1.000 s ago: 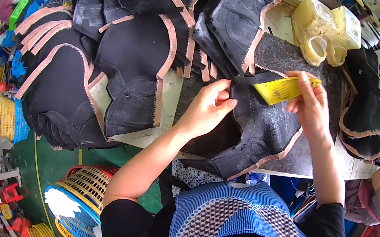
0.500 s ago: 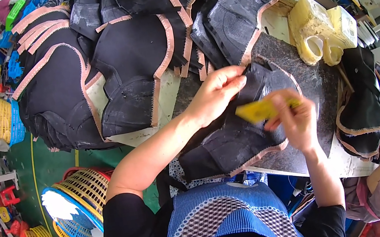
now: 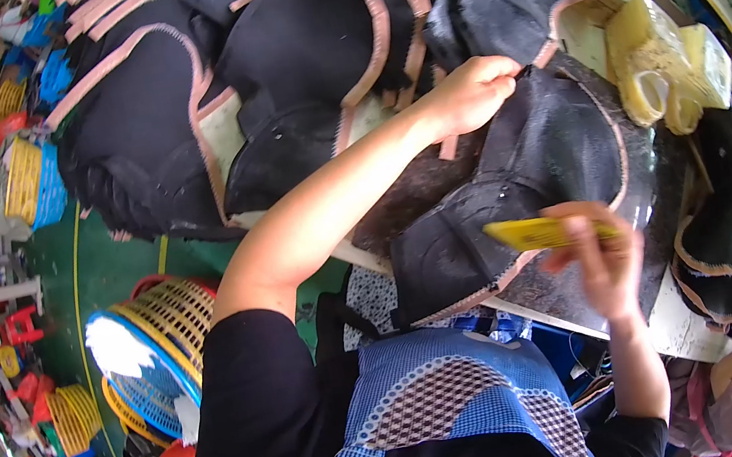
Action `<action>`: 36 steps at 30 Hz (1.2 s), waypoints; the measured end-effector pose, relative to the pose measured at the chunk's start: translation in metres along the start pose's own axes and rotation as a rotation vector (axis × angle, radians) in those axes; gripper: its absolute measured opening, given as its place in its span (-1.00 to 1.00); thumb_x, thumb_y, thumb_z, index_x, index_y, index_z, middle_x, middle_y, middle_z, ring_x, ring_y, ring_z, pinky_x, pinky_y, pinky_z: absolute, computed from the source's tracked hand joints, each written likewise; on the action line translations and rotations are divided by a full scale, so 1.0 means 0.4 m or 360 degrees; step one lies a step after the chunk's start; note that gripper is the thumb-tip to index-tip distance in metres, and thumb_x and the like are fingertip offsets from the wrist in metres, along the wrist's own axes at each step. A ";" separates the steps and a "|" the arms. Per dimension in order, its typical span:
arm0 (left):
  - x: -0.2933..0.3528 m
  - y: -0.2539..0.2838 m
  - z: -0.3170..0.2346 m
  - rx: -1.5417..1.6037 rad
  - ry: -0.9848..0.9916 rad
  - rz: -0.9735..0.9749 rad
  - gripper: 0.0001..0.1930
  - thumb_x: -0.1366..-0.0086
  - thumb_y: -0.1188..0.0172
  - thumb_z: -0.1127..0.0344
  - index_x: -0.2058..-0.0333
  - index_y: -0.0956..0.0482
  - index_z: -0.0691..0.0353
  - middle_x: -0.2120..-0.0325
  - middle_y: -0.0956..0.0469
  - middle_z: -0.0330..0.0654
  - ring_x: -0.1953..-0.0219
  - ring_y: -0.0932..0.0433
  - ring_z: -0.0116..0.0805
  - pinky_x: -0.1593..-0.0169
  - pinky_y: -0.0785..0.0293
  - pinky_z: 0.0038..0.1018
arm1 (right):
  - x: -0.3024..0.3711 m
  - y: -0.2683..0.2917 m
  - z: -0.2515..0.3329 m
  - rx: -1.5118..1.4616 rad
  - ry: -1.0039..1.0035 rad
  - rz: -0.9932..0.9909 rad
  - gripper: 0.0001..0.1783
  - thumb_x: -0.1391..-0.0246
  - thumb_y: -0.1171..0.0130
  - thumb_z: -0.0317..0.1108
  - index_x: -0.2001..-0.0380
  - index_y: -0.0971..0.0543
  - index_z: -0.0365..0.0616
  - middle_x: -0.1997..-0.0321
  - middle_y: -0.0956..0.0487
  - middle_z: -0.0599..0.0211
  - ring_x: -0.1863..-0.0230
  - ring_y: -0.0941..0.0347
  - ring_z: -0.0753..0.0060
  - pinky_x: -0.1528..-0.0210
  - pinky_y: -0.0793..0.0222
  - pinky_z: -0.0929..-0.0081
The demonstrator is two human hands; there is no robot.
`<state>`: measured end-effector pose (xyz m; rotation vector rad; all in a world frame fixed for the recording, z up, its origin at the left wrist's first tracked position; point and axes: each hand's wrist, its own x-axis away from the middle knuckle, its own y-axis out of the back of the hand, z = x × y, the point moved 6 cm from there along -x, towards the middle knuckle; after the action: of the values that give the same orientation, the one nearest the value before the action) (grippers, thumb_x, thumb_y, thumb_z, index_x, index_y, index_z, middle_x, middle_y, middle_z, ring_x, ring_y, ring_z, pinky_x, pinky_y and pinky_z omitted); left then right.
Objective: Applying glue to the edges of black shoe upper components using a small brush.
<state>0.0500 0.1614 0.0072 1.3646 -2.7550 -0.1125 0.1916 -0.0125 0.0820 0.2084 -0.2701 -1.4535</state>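
Observation:
A black curved fabric piece (image 3: pixel 534 125) with pink zigzag-stitched edging lies over the dark work board (image 3: pixel 417 185), whitish smears on its surface. My left hand (image 3: pixel 481 93) is closed, pinching the far end of this piece between thumb and fingers. In my right hand (image 3: pixel 599 261) is a flat yellow scraper (image 3: pixel 524 234), gripped at its right end above the near part of the piece. Motion blurs that hand slightly. I cannot tell whether the blade touches the fabric.
Stacks of similar black pieces (image 3: pixel 287 56) cover the far and left table. Glue-crusted pale yellow containers (image 3: pixel 648 51) stand at the right, near more black pieces (image 3: pixel 720 235). Plastic baskets (image 3: pixel 170 312) sit on the green floor at the left. Another person (image 3: pixel 729 399) is at lower right.
The view has shifted, so the scene sits differently. My left hand has stretched the far end away, and the piece lies flatter and more exposed. The scraper is now nearer its close edge.

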 end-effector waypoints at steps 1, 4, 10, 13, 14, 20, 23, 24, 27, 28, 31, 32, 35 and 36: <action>0.016 0.011 -0.007 -0.0053 -0.0127 -0.0054 -0.66 -0.45 0.00 0.36 -0.13 -0.43 0.35 0.00 -0.53 -0.16 -0.02 -0.48 -0.45 -0.12 -0.38 -0.52 | 0.004 0.050 0.009 0.0014 -0.0011 -0.0143 -0.68 -0.39 0.04 -0.26 0.18 -0.61 -0.28 0.54 -0.61 0.25 0.65 -0.53 0.57 0.62 -0.41 0.70; 0.136 0.072 -0.039 -0.0016 -0.0321 -0.0371 -0.77 -0.39 -0.01 0.42 0.07 -0.55 0.32 0.20 -0.61 -0.07 0.13 -0.58 -0.36 0.07 -0.49 -0.48 | 0.019 0.270 -0.033 0.0001 0.0028 -0.0587 -0.64 -0.40 0.03 -0.16 0.16 -0.59 -0.24 0.60 -0.53 0.38 0.76 -0.37 0.70 0.72 -0.22 0.77; 0.371 0.003 -0.062 -0.0777 -0.0019 -0.0033 -0.73 -0.28 -0.29 0.16 0.23 -0.55 0.26 0.41 -0.51 -0.16 0.36 -0.56 -0.25 0.28 -0.47 -0.36 | -0.037 0.629 -0.033 0.0361 0.0108 -0.1185 -0.65 -0.35 -0.07 -0.14 0.04 -0.64 -0.16 0.43 -0.57 0.45 0.60 -0.18 0.80 0.57 -0.07 0.72; 0.414 -0.011 -0.074 -0.1022 0.0057 -0.0022 -0.72 -0.19 -0.33 0.25 0.24 -0.54 0.32 0.35 -0.55 -0.07 0.30 -0.57 -0.05 0.21 -0.49 -0.28 | -0.159 0.627 -0.013 0.0668 0.0229 -0.1198 -0.70 -0.34 -0.11 -0.20 0.11 -0.65 -0.20 0.48 -0.58 0.45 0.59 -0.39 0.75 0.55 -0.28 0.76; 0.406 -0.006 -0.075 -0.0942 0.0097 -0.0067 -0.73 -0.20 -0.32 0.28 0.23 -0.54 0.33 0.35 -0.56 -0.06 0.30 -0.58 -0.06 0.21 -0.49 -0.29 | -0.191 0.610 -0.011 0.0637 0.0210 -0.1095 -0.72 -0.33 -0.12 -0.23 0.13 -0.65 -0.21 0.47 -0.59 0.43 0.57 -0.44 0.72 0.54 -0.32 0.74; 0.364 0.013 -0.058 -0.0918 -0.0016 -0.0429 -0.73 -0.35 -0.18 0.28 0.10 -0.52 0.36 0.40 -0.56 -0.03 0.41 -0.58 -0.01 0.26 -0.50 -0.34 | -0.302 0.575 -0.133 0.0673 0.0163 -0.0815 -0.74 -0.29 -0.16 -0.27 0.19 -0.64 -0.28 0.61 -0.56 0.33 0.66 -0.46 0.65 0.59 -0.36 0.64; 0.403 0.040 -0.036 -0.0479 0.0628 -0.0376 -0.67 -0.44 -0.09 0.20 -0.01 -0.49 0.33 0.44 -0.53 -0.18 0.48 -0.56 -0.39 0.37 -0.54 -0.48 | -0.293 0.632 -0.201 0.0181 0.0086 -0.1093 -0.67 -0.31 -0.15 -0.17 0.19 -0.64 -0.26 0.46 -0.62 0.35 0.58 -0.49 0.66 0.54 -0.40 0.68; 0.416 0.050 -0.026 -0.0273 0.0547 -0.0408 -0.67 -0.44 -0.11 0.25 -0.06 -0.47 0.32 0.44 -0.52 -0.26 0.47 -0.53 -0.54 0.42 -0.54 -0.56 | -0.269 0.682 -0.245 0.0008 -0.0002 -0.1260 -0.68 -0.31 -0.15 -0.18 0.20 -0.63 -0.26 0.39 -0.64 0.34 0.53 -0.49 0.66 0.50 -0.40 0.70; 0.442 0.055 0.004 -0.0097 0.0509 -0.0301 -0.76 -0.34 -0.22 0.41 0.08 -0.50 0.38 0.47 -0.54 -0.29 0.48 -0.57 -0.55 0.41 -0.53 -0.58 | -0.231 0.688 -0.356 -0.0699 -0.0381 -0.0818 -0.72 -0.33 -0.11 -0.25 0.15 -0.60 -0.27 0.38 -0.57 0.49 0.57 -0.29 0.80 0.60 -0.17 0.80; 0.445 0.057 -0.001 -0.0103 0.0506 -0.0307 -0.81 -0.34 -0.23 0.40 0.18 -0.49 0.40 0.50 -0.55 -0.29 0.47 -0.60 -0.54 0.40 -0.51 -0.59 | -0.216 0.611 -0.302 -0.0746 -0.0422 -0.0657 -0.73 -0.36 -0.06 -0.27 0.16 -0.61 -0.26 0.38 -0.58 0.48 0.61 -0.23 0.83 0.64 -0.08 0.81; 0.436 0.056 0.006 -0.0015 0.0493 -0.0331 -0.84 -0.33 -0.23 0.40 0.26 -0.52 0.41 0.48 -0.59 -0.25 0.47 -0.61 -0.53 0.38 -0.52 -0.59 | -0.170 0.327 -0.132 -0.0692 -0.0233 -0.0634 -0.67 -0.39 0.02 -0.21 0.19 -0.61 -0.25 0.55 -0.57 0.48 0.73 -0.24 0.82 0.69 -0.11 0.79; 0.436 0.058 0.009 -0.0035 0.0446 -0.0329 -0.84 -0.32 -0.23 0.40 0.26 -0.53 0.43 0.47 -0.61 -0.18 0.47 -0.64 -0.48 0.37 -0.54 -0.57 | -0.152 0.217 -0.094 -0.0592 -0.0216 -0.0405 -0.65 -0.39 0.02 -0.17 0.23 -0.62 -0.22 0.55 -0.59 0.42 0.75 -0.32 0.75 0.70 -0.19 0.78; 0.439 0.060 0.021 -0.0135 0.0461 -0.0296 -0.84 -0.32 -0.22 0.43 0.27 -0.53 0.45 0.46 -0.63 -0.08 0.44 -0.68 -0.40 0.37 -0.56 -0.53 | -0.124 -0.024 -0.055 -0.0096 -0.0163 -0.0236 -0.72 -0.34 -0.07 -0.26 0.16 -0.62 -0.26 0.51 -0.62 0.25 0.61 -0.56 0.61 0.59 -0.46 0.69; 0.445 0.060 0.029 -0.0126 0.0455 -0.0305 -0.84 -0.32 -0.22 0.43 0.27 -0.53 0.45 0.46 -0.63 -0.08 0.44 -0.68 -0.40 0.37 -0.56 -0.53 | -0.130 -0.021 -0.055 0.0071 -0.0055 -0.0397 -0.73 -0.34 -0.07 -0.27 0.16 -0.61 -0.26 0.49 -0.62 0.24 0.60 -0.57 0.60 0.59 -0.47 0.68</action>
<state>-0.0775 0.0345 0.0025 1.4908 -2.3619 -0.0319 0.1856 0.0377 0.0557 0.2604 -0.3135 -1.7005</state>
